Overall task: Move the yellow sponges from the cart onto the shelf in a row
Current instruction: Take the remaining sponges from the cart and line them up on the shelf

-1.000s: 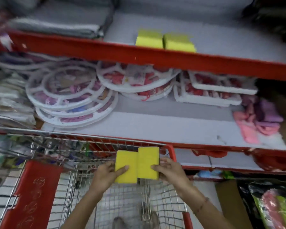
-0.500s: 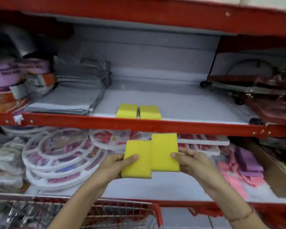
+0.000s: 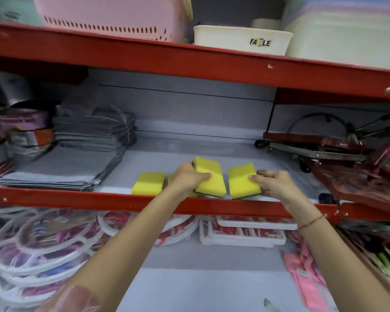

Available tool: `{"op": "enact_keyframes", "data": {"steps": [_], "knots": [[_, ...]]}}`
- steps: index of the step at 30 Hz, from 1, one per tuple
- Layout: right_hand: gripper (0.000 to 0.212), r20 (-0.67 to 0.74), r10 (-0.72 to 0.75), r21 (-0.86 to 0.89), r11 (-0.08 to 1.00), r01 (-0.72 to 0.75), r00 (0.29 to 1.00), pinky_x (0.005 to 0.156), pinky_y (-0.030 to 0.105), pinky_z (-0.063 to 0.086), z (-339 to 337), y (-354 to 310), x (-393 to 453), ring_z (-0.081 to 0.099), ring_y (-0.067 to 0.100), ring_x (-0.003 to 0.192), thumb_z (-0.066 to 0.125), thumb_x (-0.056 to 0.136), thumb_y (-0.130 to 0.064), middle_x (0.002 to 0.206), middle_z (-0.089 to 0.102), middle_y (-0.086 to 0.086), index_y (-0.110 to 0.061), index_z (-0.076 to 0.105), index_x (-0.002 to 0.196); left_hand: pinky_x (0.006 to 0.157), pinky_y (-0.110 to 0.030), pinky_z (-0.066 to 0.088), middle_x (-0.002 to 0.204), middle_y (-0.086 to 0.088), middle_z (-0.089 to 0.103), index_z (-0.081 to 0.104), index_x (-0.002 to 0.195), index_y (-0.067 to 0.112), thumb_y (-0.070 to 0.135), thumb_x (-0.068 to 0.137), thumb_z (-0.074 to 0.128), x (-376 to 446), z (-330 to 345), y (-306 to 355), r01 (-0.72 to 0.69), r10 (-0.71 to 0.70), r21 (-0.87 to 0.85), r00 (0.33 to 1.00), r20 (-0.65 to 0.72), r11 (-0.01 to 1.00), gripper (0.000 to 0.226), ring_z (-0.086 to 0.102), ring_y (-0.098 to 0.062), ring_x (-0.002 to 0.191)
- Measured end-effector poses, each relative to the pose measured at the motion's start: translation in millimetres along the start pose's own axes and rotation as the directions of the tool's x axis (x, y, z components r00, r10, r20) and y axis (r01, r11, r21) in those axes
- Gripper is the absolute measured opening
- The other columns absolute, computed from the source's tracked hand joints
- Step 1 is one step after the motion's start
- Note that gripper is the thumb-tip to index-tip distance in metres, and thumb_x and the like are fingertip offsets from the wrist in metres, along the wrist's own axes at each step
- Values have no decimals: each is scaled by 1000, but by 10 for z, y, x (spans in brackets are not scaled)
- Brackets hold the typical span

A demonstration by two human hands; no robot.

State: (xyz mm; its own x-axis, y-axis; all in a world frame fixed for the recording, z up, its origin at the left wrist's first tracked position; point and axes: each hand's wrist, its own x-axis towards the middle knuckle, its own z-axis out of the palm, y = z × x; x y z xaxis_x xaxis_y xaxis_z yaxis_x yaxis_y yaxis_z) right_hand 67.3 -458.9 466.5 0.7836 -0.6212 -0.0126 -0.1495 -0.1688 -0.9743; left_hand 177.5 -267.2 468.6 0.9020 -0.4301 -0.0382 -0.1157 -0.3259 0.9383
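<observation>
Both hands reach over the red front lip of the middle shelf [image 3: 54,197]. The left hand [image 3: 187,179] grips a yellow sponge [image 3: 208,176], thumb on top, fingers curled round its far-left edge; the sponge is tilted. The right hand [image 3: 273,183] holds a second yellow sponge [image 3: 242,182], thumb on top, fingers behind its right side. The two sponges lie just beside each other. Left of the left fingers, a third sponge [image 3: 149,183] rests on the shelf; another is largely hidden behind the left wrist. Folded grey cloths [image 3: 77,161] lie further left.
</observation>
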Motion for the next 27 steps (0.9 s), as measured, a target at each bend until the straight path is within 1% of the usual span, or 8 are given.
{"op": "enact_keyframes", "data": {"steps": [3,5,8,10,14,18,22,27], "knots": [[54,-26,13,-112,994,-16,1000,74,36,55,-28,75,234,64,30,84,73,82,-10,107,64,22,6,53,129,96,-44,52,132,-16,55,44,130,6,31,82,71,120,156,57,-9,16,232,1000,-26,973,61,55,-33,117],[50,-48,4,-199,980,-14,999,63,30,54,-17,108,332,61,24,70,76,78,-12,94,64,17,5,59,123,90,-39,51,124,-15,60,51,119,3,33,82,70,167,198,54,-2,21,299,998,-60,954,52,57,-33,113],[46,-52,15,-324,946,-31,999,82,42,58,0,133,405,63,27,77,78,76,-18,91,66,16,3,66,115,78,-35,48,88,-11,62,53,75,8,36,82,69,186,176,39,11,3,377,999,-37,926,33,62,-32,101],[44,-66,0,-484,874,-32,998,95,44,53,27,130,408,65,28,92,76,76,-24,99,70,14,-1,68,114,81,-36,50,78,-13,62,55,66,8,41,83,66,175,115,64,5,-3,470,1000,-5,882,39,64,-32,100],[36,-112,-262,-625,768,137,959,91,32,49,236,0,291,64,25,110,72,79,-29,118,71,7,-13,71,111,89,-37,52,101,-19,74,69,89,1,45,84,62,180,-193,121,-62,104,565,994,-42,823,45,67,-32,105],[24,125,-447,-585,688,430,886,90,31,51,630,-200,188,65,21,106,68,83,-29,116,71,3,-20,73,105,98,-35,52,110,-16,74,71,110,4,25,87,64,189,-714,90,-204,244,575,970,7,793,32,67,-27,109],[27,412,-425,-561,579,592,806,103,39,47,1051,-319,116,60,21,115,65,87,-31,123,68,2,-18,72,108,104,-27,43,131,-8,64,63,125,7,19,89,64,209,-1240,-114,-304,219,712,952,213,633,38,60,-20,121],[45,500,-279,-677,464,571,820,103,30,41,1477,-304,96,55,25,125,61,89,-38,133,62,9,-10,64,123,113,-30,31,148,-4,47,49,139,12,34,87,65,258,-1398,-398,-323,108,767,942,318,555,58,42,-20,138]]}}
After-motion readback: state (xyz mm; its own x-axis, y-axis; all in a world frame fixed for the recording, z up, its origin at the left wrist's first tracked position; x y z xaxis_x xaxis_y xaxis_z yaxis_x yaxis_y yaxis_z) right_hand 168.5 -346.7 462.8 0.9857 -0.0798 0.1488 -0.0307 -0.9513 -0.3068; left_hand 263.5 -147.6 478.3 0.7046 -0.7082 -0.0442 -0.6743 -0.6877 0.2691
